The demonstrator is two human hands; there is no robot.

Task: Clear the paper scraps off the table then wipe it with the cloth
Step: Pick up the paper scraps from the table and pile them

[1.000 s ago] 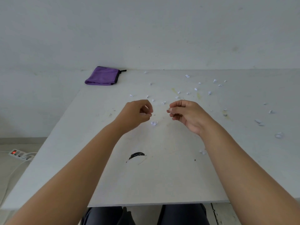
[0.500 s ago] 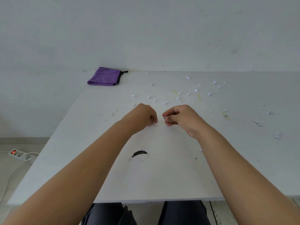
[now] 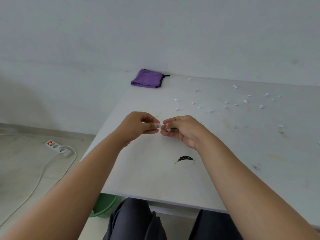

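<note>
Both my hands hover over the white table (image 3: 155, 179), fingertips almost touching. My left hand (image 3: 138, 127) pinches a small white paper scrap (image 3: 158, 125) between thumb and forefinger. My right hand (image 3: 181, 130) is curled, with small paper scraps (image 3: 168, 129) held in its fingers. Several more white scraps (image 3: 226, 103) lie scattered over the far right part of the table. The folded purple cloth (image 3: 147, 78) lies at the table's far left corner against the wall.
A black mark (image 3: 186, 158) and yellowish stains (image 3: 226, 122) are on the tabletop. A green bin (image 3: 105, 205) stands on the floor under the table's near left corner. A white power strip (image 3: 57, 147) with its cable lies on the floor to the left.
The view has swung left and down, bringing the floor and green bin into sight. My hands came closer together, each with paper in its fingertips; the scrap that lay between them is gone from the table.
</note>
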